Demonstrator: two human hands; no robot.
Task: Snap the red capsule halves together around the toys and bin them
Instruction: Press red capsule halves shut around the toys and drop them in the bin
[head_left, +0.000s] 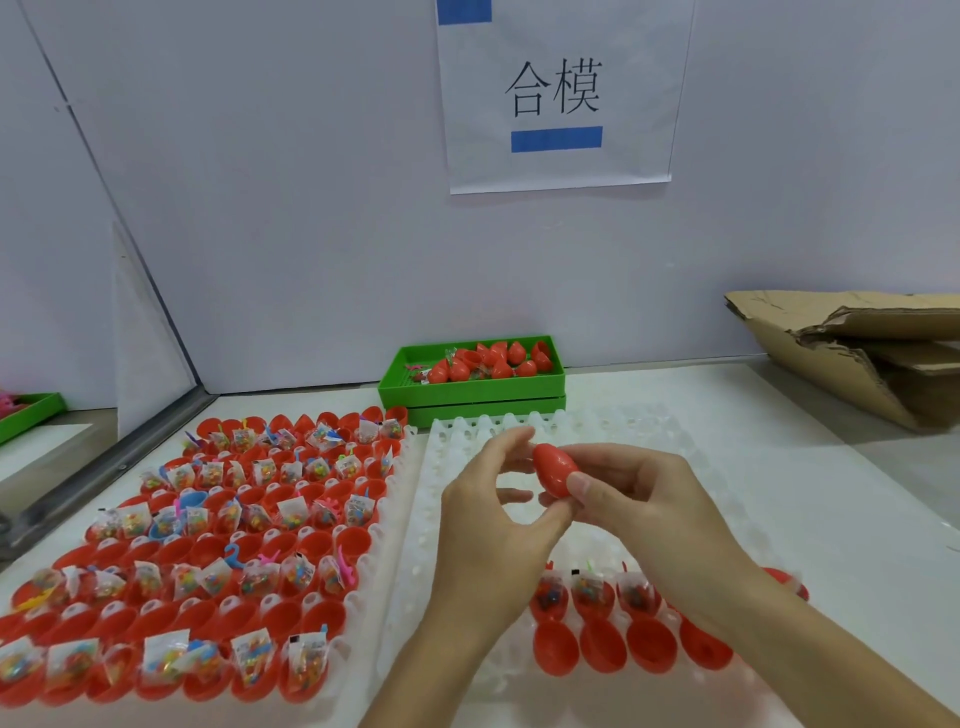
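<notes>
A closed red capsule (554, 469) is held above the white tray (675, 457) between both hands. My right hand (631, 499) pinches its lower end with thumb and fingers. My left hand (496, 512) pinches it from the left, fingertips at its top and bottom. In the white tray's near rows sit open red halves (602, 647), some with bagged toys (589, 592). A second white tray (387, 525) on the left is full of red halves with toy bags (260, 571). The green bin (470, 387) at the back holds several closed red capsules (501, 358).
A torn cardboard box (857, 348) lies at the back right. A paper sign (558, 93) hangs on the wall. Another green tray (28, 413) sits at the far left behind a partition. The white table (857, 519) extends to the right.
</notes>
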